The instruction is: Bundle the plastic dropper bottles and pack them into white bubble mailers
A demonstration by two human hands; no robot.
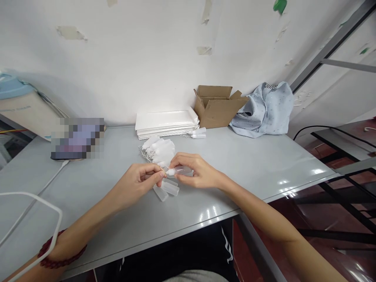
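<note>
My right hand [195, 171] is closed round a small translucent plastic bottle [182, 170] with a white cap, held on its side with the cap pointing left. At that cap, my left hand [143, 177] pinches with thumb and forefinger. A thin strand shows near its fingertips, but what it grips is too small to make out. Below the hands, two more translucent bottles [170, 187] lie on the table, their upper ends partly hidden by my left hand. Just beyond my hands is a pile of similar bottles [158, 149] with thin white strings.
A grey table [117, 223] carries a stack of flat white boxes [166, 121], two small bottles [199, 133], an open cardboard box [220, 111] and a light-blue cloth bag [267, 113]. A phone [78, 139] with a white cable [47, 188] lies left. A white wall stands behind.
</note>
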